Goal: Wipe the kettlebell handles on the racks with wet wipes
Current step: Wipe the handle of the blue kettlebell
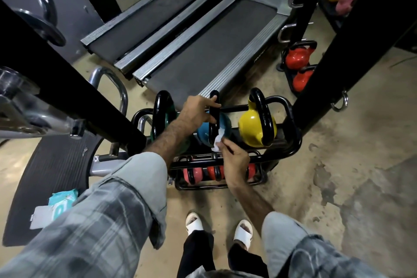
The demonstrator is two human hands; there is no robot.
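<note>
On the top rack (291,142), my left hand (198,110) gripped the blue kettlebell (204,134) by its handle (213,124) while my right hand (234,158) pinched a wet wipe (217,142) against its near end, where the small wipe could slip from my fingers.

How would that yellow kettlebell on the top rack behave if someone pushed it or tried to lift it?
The yellow kettlebell is probably heavy for its size: it looks like solid metal with a thick black handle. A light push would likely not shift it, since it sits low between the rack's rails. Its glossy round body looks slippery, so the handle seems the surest place to hold it.
</note>
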